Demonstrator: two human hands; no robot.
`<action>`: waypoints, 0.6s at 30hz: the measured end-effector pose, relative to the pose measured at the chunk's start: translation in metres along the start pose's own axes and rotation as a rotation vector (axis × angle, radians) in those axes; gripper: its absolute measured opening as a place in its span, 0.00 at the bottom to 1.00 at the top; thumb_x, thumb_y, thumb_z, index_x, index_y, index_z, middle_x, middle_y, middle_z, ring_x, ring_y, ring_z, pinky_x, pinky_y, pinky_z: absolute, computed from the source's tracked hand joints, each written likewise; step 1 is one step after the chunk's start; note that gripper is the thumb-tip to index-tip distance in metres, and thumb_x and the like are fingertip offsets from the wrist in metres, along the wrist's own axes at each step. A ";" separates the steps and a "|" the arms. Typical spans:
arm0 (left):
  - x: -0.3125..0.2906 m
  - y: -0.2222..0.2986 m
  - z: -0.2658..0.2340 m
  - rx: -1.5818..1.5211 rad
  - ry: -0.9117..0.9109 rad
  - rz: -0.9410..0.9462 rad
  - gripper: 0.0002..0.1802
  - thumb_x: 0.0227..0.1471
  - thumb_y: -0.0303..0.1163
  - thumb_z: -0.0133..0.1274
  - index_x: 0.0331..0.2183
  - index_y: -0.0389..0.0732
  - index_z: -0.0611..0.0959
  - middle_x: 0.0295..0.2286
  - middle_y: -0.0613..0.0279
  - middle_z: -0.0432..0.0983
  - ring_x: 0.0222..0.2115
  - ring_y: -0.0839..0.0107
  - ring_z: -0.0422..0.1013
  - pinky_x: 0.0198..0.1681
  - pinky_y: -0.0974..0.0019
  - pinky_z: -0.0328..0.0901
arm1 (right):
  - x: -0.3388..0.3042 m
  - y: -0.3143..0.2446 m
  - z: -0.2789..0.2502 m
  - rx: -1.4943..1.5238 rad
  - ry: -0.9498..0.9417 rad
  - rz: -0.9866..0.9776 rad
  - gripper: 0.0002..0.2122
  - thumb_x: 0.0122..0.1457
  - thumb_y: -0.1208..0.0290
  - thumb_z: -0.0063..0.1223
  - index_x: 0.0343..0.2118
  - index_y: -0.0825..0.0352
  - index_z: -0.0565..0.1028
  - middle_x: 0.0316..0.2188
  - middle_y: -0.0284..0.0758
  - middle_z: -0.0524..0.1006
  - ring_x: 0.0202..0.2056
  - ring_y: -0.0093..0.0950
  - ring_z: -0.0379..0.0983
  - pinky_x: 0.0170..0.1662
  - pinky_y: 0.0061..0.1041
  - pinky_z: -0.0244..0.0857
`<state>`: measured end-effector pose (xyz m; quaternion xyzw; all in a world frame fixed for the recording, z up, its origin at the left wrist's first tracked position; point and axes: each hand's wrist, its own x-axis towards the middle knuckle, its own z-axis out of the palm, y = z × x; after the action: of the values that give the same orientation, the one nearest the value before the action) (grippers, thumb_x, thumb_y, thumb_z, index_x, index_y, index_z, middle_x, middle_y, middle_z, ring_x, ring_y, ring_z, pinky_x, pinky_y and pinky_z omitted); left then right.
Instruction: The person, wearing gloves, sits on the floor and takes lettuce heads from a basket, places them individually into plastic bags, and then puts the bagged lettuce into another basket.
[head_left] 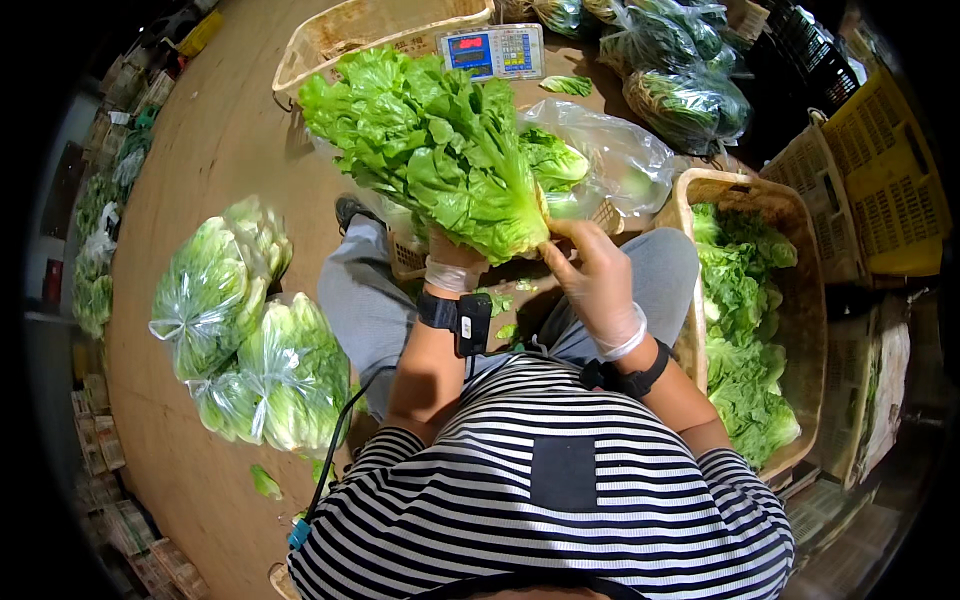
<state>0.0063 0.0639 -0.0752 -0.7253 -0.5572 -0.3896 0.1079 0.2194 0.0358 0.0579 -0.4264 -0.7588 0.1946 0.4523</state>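
Note:
A large head of green leafy lettuce (430, 150) is held up in front of me, its leaves pointing up-left and its cut base to the right. My left hand (455, 262), in a thin clear glove, grips it from beneath; the leaves hide most of its fingers. At the base, my gloved right hand (597, 275) has thumb and forefinger pinched against the lettuce. Just behind, a clear plastic bag (625, 150) with more lettuce lies over a low basket (606, 216) between my knees. Small leaf scraps (507, 331) lie below my hands.
Bagged lettuces (290, 375) sit on the brown floor to my left. On my right stands a tan crate (818, 330) of loose lettuce. A weighing scale display (490, 52) is ahead, beside another tan crate (330, 40). More bagged greens (690, 105) and yellow crates (885, 180) are far right.

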 end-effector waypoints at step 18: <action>0.017 0.036 -0.037 -1.928 0.246 -0.731 0.33 0.52 0.53 0.41 0.56 0.47 0.59 0.54 0.59 0.57 0.54 0.60 0.55 0.57 0.50 0.48 | 0.003 0.019 -0.002 1.207 0.110 0.502 0.12 0.51 0.72 0.49 0.38 0.69 0.68 0.27 0.30 0.70 0.26 0.20 0.65 0.31 0.20 0.61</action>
<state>0.0229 0.0414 -0.0290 -0.2456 -0.1802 -0.7502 -0.5869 0.2296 0.0485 0.0478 -0.2713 -0.3694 0.6638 0.5910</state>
